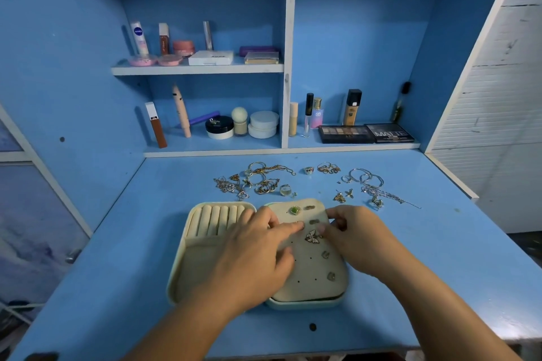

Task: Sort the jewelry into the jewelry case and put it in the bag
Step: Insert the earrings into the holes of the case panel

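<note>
Fingertips (pixel 294 226) of the left hand (pixel 255 246) press, fairly straight, on the cream earring panel (pixel 311 278) of the open jewelry case (pixel 176 281), near centre. The right hand (pixel 357 237) curls at the panel's right edge, and I can't tell if it's gripping anything. Beyond the case, loose jewelry (pixel 264 182) lies scattered across the far desk (pixel 117 243).

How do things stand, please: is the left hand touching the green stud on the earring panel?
Apart. The head view shows a strip of bare cream panel between the left hand and the green stud.

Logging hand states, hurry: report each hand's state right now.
Left hand: open, pressing on the earring panel.
Right hand: curled at the panel's edge; what its grip holds cannot be told.
</note>
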Demonstrator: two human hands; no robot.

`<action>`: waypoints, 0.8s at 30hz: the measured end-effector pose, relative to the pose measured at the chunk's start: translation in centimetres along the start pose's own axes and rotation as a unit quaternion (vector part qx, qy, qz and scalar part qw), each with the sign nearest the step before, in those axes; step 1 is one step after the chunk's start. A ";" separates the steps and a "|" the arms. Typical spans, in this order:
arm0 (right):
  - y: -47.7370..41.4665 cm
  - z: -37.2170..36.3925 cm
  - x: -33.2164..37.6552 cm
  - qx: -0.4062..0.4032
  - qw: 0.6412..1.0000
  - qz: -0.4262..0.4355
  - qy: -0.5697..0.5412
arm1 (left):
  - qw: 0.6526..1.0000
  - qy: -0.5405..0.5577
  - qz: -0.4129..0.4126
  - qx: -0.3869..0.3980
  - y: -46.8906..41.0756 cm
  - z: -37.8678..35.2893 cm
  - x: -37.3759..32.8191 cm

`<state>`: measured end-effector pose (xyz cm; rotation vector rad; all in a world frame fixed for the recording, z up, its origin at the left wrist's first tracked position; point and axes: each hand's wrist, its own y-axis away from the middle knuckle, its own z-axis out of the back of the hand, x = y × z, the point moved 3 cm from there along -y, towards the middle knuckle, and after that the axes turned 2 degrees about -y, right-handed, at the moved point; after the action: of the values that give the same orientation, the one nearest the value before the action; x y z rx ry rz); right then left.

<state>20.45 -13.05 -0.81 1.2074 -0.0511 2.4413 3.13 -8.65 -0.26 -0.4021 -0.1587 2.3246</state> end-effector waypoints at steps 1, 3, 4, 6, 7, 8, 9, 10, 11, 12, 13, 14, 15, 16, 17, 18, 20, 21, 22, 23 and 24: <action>0.0 0.0 -0.1 -0.003 1.000 0.003 -0.004 | 1.000 0.005 -0.002 -0.006 0.0 -0.1 0.1; 0.0 0.1 -0.2 -0.008 1.000 0.010 -0.014 | 1.000 0.028 -0.005 -0.013 0.0 -0.3 0.3; 0.1 0.2 -0.2 -0.010 1.000 0.015 -0.016 | 0.999 0.046 -0.007 -0.016 0.1 -0.3 0.5; 0.2 0.3 -0.2 -0.015 0.999 0.023 -0.024 | 0.996 0.085 -0.008 -0.025 0.2 -0.3 1.0; 0.2 0.3 -0.2 -0.017 0.999 0.024 -0.029 | 0.994 0.100 -0.003 -0.034 0.2 -0.2 1.3; 0.2 0.3 -0.3 -0.020 0.999 0.024 -0.032 | 0.993 0.106 0.005 -0.047 0.3 -0.1 1.6; 0.2 0.3 -0.4 -0.024 0.999 0.022 -0.032 | 0.992 0.103 0.015 -0.066 0.5 -0.1 2.0; 0.2 0.3 -0.6 -0.026 0.999 0.019 -0.031 | 0.992 0.092 0.024 -0.086 0.7 0.0 2.4; 0.2 0.3 -0.7 -0.027 0.999 0.017 -0.028 | 0.991 0.081 0.032 -0.101 0.8 0.0 2.8; 0.2 0.2 -0.9 -0.027 0.999 0.015 -0.024 | 0.990 0.076 0.041 -0.107 1.0 -0.1 3.1; 0.1 0.2 -1.0 -0.026 0.999 0.016 -0.020 | 0.990 0.080 0.051 -0.105 1.0 -0.2 3.4; 0.1 0.1 -1.1 -0.025 0.999 0.016 -0.015 | 0.989 0.089 0.060 -0.100 1.1 -0.4 3.5; 0.1 0.0 -1.1 -0.024 1.000 0.017 -0.012 | 0.988 0.096 0.064 -0.098 1.0 -0.5 3.6; 0.2 0.0 -1.2 -0.022 1.000 0.020 -0.009 | 0.988 0.098 0.064 -0.099 1.0 -0.6 3.6; 0.2 0.0 -1.2 -0.020 1.000 0.022 -0.008 | 0.988 0.097 0.063 -0.100 0.9 -0.6 3.6; 0.2 0.1 -1.2 -0.018 1.000 0.024 -0.005 | 0.988 0.094 0.063 -0.102 0.9 -0.6 3.5; -0.3 0.9 -1.3 -0.035 0.999 0.028 0.012 | 0.988 0.093 0.065 -0.103 0.9 -0.7 3.5; -0.9 1.7 -1.4 -0.057 0.997 0.036 0.037 | 0.988 0.093 0.066 -0.104 0.9 -0.7 3.6; -1.7 2.6 -1.6 -0.084 0.993 0.043 0.074 | 0.988 0.093 0.068 -0.104 1.0 -0.7 3.6; -2.5 3.5 -1.8 -0.108 0.986 0.050 0.117 | 0.988 0.094 0.068 -0.104 1.0 -0.7 3.6; -3.4 4.3 -1.9 -0.121 0.978 0.057 0.159 | 0.988 0.095 0.069 -0.105 1.0 -0.7 3.5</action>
<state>26.03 -11.54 -0.07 0.7208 -0.3225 2.6050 0.37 -6.86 -2.00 -0.7581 -0.2909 2.3959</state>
